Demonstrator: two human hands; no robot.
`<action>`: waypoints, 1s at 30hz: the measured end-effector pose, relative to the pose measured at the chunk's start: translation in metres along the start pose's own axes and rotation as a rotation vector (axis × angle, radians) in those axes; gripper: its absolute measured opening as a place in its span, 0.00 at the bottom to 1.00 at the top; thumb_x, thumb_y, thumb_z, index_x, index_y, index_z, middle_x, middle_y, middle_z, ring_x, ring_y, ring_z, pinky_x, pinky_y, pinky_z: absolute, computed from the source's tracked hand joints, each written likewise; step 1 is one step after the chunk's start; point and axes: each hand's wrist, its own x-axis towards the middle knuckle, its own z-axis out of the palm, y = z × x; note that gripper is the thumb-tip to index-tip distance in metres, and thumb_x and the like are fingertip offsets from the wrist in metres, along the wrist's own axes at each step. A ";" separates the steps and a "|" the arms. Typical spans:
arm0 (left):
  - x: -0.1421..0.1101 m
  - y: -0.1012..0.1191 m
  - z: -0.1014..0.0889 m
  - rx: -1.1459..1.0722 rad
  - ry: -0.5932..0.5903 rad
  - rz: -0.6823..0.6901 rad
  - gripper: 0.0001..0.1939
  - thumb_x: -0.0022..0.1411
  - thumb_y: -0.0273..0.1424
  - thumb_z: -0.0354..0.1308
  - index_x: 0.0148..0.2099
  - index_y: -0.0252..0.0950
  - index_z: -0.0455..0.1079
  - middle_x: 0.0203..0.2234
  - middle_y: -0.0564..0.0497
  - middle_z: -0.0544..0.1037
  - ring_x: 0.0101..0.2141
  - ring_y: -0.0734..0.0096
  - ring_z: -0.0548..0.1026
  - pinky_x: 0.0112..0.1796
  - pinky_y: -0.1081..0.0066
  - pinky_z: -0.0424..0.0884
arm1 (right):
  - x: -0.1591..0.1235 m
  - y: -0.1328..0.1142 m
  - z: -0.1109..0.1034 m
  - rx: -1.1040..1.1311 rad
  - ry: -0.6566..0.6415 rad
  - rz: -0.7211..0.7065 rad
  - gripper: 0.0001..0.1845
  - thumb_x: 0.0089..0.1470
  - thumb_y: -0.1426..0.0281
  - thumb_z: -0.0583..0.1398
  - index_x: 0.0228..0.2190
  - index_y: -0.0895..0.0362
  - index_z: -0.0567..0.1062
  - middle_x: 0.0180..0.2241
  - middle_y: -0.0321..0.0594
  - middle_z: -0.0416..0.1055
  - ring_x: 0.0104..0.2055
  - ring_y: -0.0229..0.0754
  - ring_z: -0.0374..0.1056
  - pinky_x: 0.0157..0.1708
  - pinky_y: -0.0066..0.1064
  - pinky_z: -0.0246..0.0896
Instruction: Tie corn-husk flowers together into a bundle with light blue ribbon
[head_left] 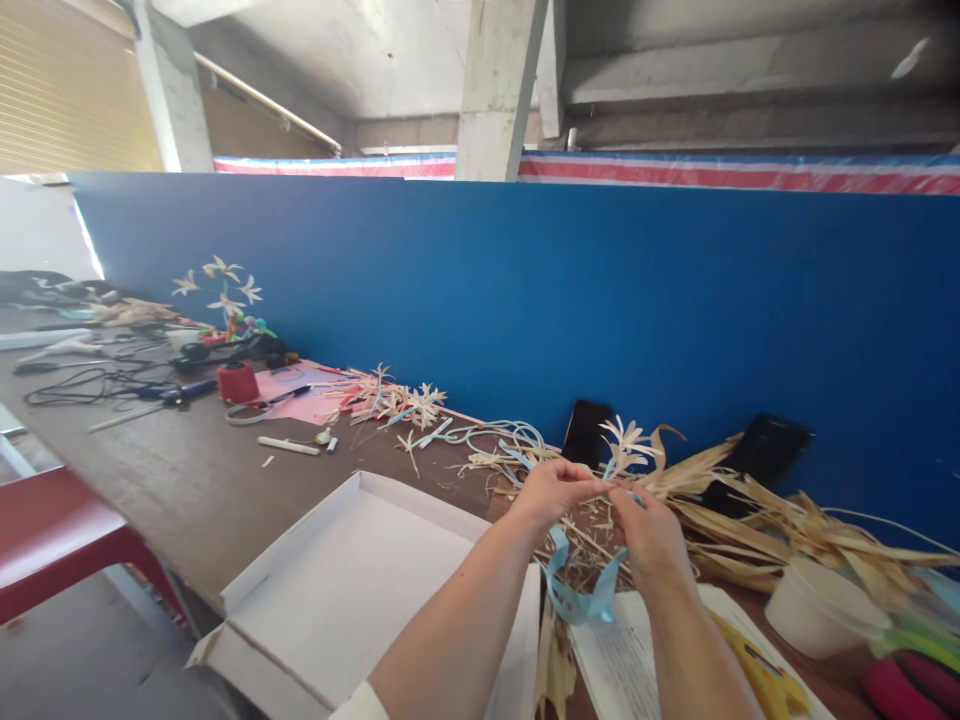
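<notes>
My left hand (555,492) and my right hand (646,525) meet in a pinch, fingertip to fingertip. A pale dried-husk flower (628,440) with narrow petals rises just beyond the fingertips, its light-blue stem running down to them. Light-blue ribbon (576,598) shows at my right fingers and hangs in a loose loop below both hands. My fingers cover the exact spot where stem and ribbon meet. Under the hands lie fine husk scraps (589,545).
An open white box lid (352,590) lies left of my arms. Long dried husks (735,540), a white cup (825,605) and a yellow tool (761,670) are on the right. More husk flowers (420,400) and a red spool (237,382) lie farther left, before a blue partition (480,280).
</notes>
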 end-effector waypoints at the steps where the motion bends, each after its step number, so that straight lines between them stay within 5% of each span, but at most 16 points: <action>1: 0.000 -0.002 0.000 -0.030 -0.025 -0.020 0.20 0.35 0.39 0.70 0.28 0.31 0.69 0.19 0.55 0.70 0.21 0.81 0.64 0.25 0.76 0.58 | 0.000 -0.001 0.000 0.002 0.002 0.005 0.24 0.39 0.58 0.60 0.36 0.62 0.77 0.16 0.34 0.68 0.21 0.41 0.63 0.21 0.29 0.56; 8: 0.003 -0.009 -0.003 -0.145 -0.082 -0.061 0.21 0.34 0.41 0.70 0.27 0.31 0.69 0.18 0.55 0.69 0.19 0.82 0.62 0.23 0.76 0.56 | -0.001 -0.004 0.000 -0.024 0.007 0.002 0.23 0.39 0.57 0.61 0.35 0.61 0.78 0.17 0.37 0.70 0.23 0.42 0.65 0.23 0.30 0.58; 18: 0.003 -0.006 0.002 0.006 -0.034 0.037 0.15 0.43 0.39 0.64 0.24 0.30 0.69 0.16 0.54 0.68 0.18 0.82 0.59 0.22 0.76 0.53 | -0.005 -0.011 -0.002 -0.130 0.046 -0.042 0.21 0.38 0.57 0.63 0.32 0.59 0.79 0.23 0.40 0.75 0.28 0.46 0.69 0.29 0.33 0.61; 30: 0.005 -0.008 -0.003 -0.059 -0.117 0.052 0.18 0.44 0.42 0.64 0.26 0.30 0.68 0.19 0.54 0.69 0.22 0.81 0.62 0.27 0.75 0.57 | -0.006 -0.010 0.001 0.348 -0.138 0.106 0.23 0.35 0.62 0.68 0.37 0.55 0.76 0.21 0.36 0.74 0.23 0.43 0.69 0.22 0.30 0.62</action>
